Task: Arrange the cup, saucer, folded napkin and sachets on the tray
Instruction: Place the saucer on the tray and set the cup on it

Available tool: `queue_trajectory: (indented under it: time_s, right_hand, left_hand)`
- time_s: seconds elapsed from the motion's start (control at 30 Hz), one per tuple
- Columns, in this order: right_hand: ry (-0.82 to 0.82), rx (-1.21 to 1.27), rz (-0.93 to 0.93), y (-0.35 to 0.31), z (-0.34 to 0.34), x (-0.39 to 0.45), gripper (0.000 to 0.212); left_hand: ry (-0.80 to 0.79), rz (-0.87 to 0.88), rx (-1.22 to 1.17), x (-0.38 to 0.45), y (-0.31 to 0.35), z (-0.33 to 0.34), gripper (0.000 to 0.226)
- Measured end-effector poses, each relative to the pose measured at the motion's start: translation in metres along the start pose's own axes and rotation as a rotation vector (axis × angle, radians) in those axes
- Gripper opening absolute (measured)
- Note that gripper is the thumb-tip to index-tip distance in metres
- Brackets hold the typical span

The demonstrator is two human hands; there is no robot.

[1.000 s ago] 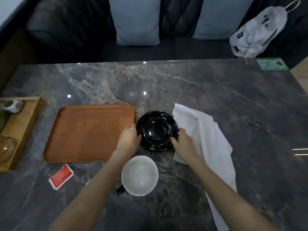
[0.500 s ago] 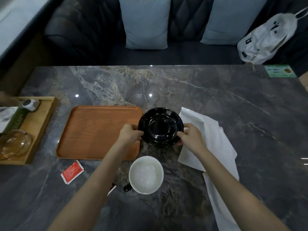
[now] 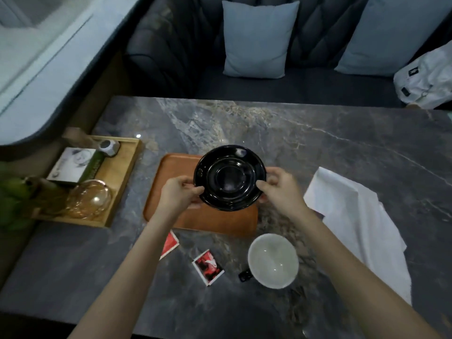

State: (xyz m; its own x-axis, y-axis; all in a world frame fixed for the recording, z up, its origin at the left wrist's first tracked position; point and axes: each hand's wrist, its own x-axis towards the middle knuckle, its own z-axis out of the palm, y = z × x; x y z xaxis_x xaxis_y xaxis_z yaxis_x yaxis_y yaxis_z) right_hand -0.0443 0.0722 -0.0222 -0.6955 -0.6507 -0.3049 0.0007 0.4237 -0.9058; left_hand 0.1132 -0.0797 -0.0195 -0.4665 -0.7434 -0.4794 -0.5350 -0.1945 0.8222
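Observation:
A glossy black saucer (image 3: 230,178) hangs over the right part of the brown tray (image 3: 171,172). My left hand (image 3: 179,194) pinches its left rim and my right hand (image 3: 281,188) pinches its right rim. A white cup (image 3: 273,260) with a black handle stands on the table in front of the tray. Two red sachets lie near it: one sachet (image 3: 170,244) partly under my left forearm, the other sachet (image 3: 208,267) left of the cup. A white napkin (image 3: 354,221) lies spread and crumpled on the right.
A light wooden tray (image 3: 122,177) at the left holds a glass bowl (image 3: 89,199), a box and a small grey object. Green leaves show at the far left edge. A dark sofa with pale cushions (image 3: 258,39) and a white bag (image 3: 425,79) lies beyond the marble table.
Both hands lifted the saucer off the table and carried it left, over the tray. The camera view swung left too, showing a second sachet.

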Motion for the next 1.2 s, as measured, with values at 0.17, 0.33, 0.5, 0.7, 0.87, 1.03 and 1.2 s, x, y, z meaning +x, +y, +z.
queue_trajectory:
  time_s: [0.17, 0.33, 0.5, 0.7, 0.87, 1.03, 1.2]
  right_hand:
    - [-0.017, 0.018, -0.004, -0.005, 0.067, 0.007, 0.029]
    - [-0.062, -0.038, 0.066, -0.001, 0.124, 0.019, 0.033]
    - [-0.019, -0.117, 0.141, 0.011, 0.16, 0.03, 0.034]
    - [0.009, -0.176, 0.164, 0.021, 0.178, 0.037, 0.03]
    - [0.024, -0.189, 0.15, 0.027, 0.183, 0.044, 0.032]
    - [0.038, -0.166, 0.116, 0.033, 0.183, 0.048, 0.033]
    - [0.036, -0.201, 0.11, 0.031, 0.18, 0.044, 0.025]
  left_hand:
    - [0.125, 0.036, 0.007, 0.014, -0.025, -0.056, 0.021]
    - [0.218, -0.035, -0.004, 0.037, -0.058, -0.092, 0.031]
    - [0.217, -0.127, 0.006, 0.056, -0.082, -0.107, 0.016]
    - [0.185, -0.105, 0.074, 0.069, -0.095, -0.11, 0.019]
    - [0.178, -0.1, 0.076, 0.078, -0.098, -0.111, 0.022]
    - [0.192, -0.078, 0.099, 0.081, -0.098, -0.111, 0.015]
    - [0.195, 0.03, 0.457, 0.079, -0.094, -0.114, 0.022]
